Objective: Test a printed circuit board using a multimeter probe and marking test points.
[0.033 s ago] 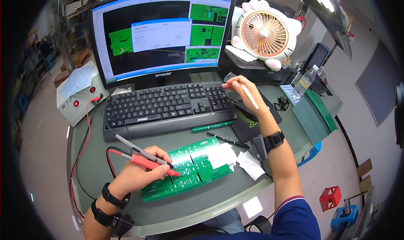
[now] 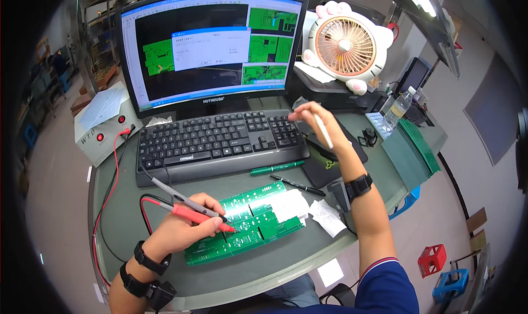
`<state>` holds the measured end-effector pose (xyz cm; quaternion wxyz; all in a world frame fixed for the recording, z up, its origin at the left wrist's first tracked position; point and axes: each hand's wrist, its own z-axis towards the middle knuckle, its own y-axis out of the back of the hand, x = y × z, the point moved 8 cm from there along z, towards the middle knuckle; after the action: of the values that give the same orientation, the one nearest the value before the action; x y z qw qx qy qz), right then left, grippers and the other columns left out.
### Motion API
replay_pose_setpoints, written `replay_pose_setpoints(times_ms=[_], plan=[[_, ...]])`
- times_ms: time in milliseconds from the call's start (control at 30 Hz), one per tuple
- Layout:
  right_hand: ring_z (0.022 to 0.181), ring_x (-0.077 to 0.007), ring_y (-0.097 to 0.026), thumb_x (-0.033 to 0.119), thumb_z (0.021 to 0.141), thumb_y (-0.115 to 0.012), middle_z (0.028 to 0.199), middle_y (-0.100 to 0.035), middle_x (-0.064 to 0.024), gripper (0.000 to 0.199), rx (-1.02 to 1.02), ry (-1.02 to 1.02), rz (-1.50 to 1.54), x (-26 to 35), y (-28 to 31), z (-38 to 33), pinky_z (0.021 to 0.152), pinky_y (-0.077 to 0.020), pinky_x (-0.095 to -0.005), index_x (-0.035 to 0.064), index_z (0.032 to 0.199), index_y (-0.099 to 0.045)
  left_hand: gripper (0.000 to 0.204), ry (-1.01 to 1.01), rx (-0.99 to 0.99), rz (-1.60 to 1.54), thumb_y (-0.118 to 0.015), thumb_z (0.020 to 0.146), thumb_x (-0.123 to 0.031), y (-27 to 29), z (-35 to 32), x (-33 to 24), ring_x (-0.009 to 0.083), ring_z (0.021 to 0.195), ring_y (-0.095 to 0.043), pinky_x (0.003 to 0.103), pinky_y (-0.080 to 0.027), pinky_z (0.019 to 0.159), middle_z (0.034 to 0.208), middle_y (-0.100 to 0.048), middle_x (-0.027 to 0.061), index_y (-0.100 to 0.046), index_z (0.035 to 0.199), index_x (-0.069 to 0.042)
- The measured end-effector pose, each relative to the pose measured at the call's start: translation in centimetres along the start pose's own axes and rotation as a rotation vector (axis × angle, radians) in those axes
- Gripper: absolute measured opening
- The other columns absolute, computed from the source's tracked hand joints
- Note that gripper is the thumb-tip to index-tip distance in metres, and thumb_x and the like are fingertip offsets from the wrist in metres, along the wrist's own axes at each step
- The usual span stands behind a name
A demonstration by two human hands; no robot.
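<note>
My left hand (image 2: 184,226) is closed around two test probes, one red (image 2: 192,214) and one grey with a black end (image 2: 179,194). Their tips point down at a long green circuit board (image 2: 242,242) lying on the table, the red one at its surface; whether they touch cannot be made out. Over the number pad of the black keyboard (image 2: 209,138), my right hand (image 2: 324,121) has a slim white pen-like stick (image 2: 323,130) tucked in it, fingertips close to the keys. White paper (image 2: 290,205) covers part of the board's right side.
Behind the keyboard stands a monitor (image 2: 214,88). A white box with red sockets (image 2: 104,128) sits left, with cables. Green (image 2: 278,168) and black pens (image 2: 297,186), crumpled paper (image 2: 328,217), a mouse pad (image 2: 324,173), fan (image 2: 346,44), bottle (image 2: 399,107) and stacked boards (image 2: 410,149) lie around.
My right hand has dipped slightly toward the number pad, and the stick has tilted with it. Text in the monitor's dialog window differs. My left hand and the probes stay almost in place.
</note>
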<state>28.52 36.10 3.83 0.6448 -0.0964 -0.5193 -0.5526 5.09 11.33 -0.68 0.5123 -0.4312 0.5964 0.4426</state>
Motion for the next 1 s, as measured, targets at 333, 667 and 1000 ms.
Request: replay_pose_setpoints(times_ms=[333, 667, 1000], plan=[[0.091, -0.0285, -0.063, 0.013, 0.096, -0.053, 0.087, -0.069, -0.008, 0.01, 0.199, 0.21, -0.601, 1.2, -5.0, -0.8, 0.086, -0.0449, -0.0386, 0.0063, 0.095, -0.059, 0.022, 0.006, 0.006, -0.002, -0.065, 0.09, -0.02, 0.0, -0.2, -0.2, 0.0063, 0.075, -0.061, 0.023, -0.049, 0.066, 0.09, -0.065, 0.0041, -0.06, 0.102, -0.002], [0.084, -0.0278, -0.064, 0.017, 0.096, -0.052, 0.083, -0.069, -0.0048, 0.01, 0.151, 0.127, -0.529, 1.1, -3.5, 1.0, 0.086, -0.0421, -0.0411, 0.0089, 0.094, -0.057, 0.022, 0.006, 0.011, -0.013, -0.064, 0.092, -0.02, 0.3, 0.1, 0.4, 0.006, 0.075, -0.061, 0.022, -0.049, 0.067, 0.091, -0.065, 0.0028, -0.06, 0.104, -0.003], [0.082, -0.0277, -0.069, 0.018, 0.096, -0.053, 0.084, -0.071, -0.0083, 0.013, -0.001, -0.038, -0.407, -0.8, -1.9, 1.1, 0.073, -0.0489, -0.0383, 0.0075, 0.092, -0.058, 0.023, 0.008, 0.056, -0.019, -0.065, 0.093, -0.019, -0.1, 0.0, 0.8, 0.0074, 0.08, -0.063, 0.022, -0.053, 0.072, 0.095, -0.065, 0.0051, -0.059, 0.107, -0.001]])
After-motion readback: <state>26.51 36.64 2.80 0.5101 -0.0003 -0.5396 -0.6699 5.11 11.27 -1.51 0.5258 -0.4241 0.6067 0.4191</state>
